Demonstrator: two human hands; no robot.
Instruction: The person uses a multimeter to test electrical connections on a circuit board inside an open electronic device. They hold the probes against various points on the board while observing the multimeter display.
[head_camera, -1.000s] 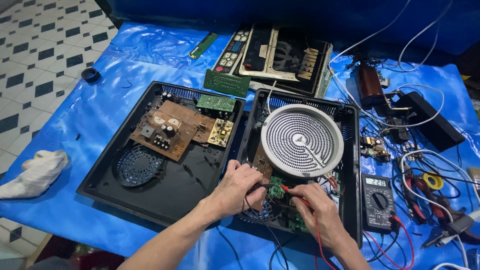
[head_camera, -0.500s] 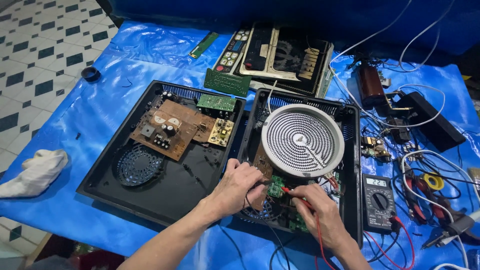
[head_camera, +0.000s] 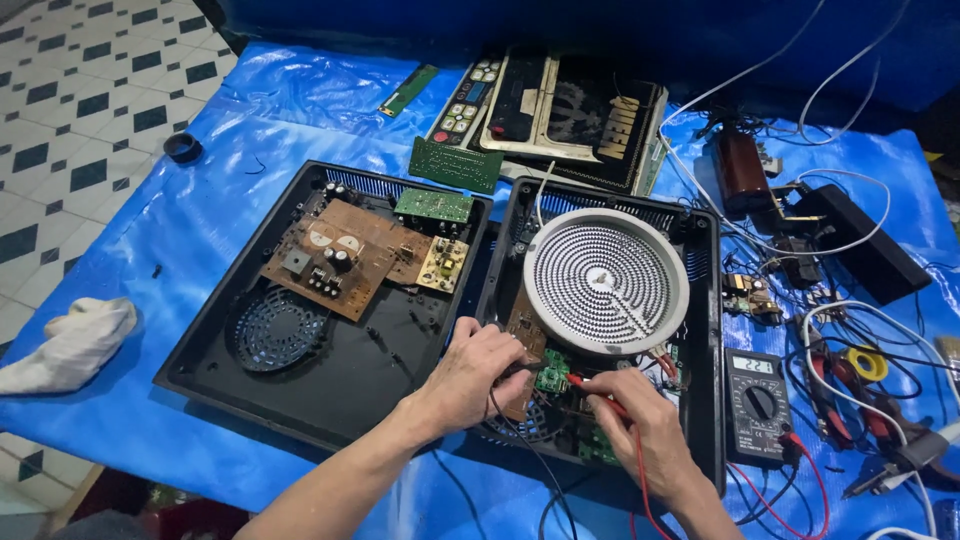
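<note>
Black casing (head_camera: 705, 330) — coil heater (head_camera: 606, 280), green board (head_camera: 551, 372), 2 probing hands.

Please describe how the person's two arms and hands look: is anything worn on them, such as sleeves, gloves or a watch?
Both forearms are bare, with no sleeves in view. The left hand and right hand wear no gloves, and no watch, ring or bracelet shows on either wrist.

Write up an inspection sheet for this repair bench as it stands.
Surface: blue tarp, wrinkled.
Job's things: open black cooker housing; round heating coil; small green board.
Clutter: white rag, loose circuit board, multimeter.
Grippers: left hand holds black probe lead; right hand holds red probe by the green board.
Cables: tangled leads at right.
Surroundings: chequered tile floor.
</note>
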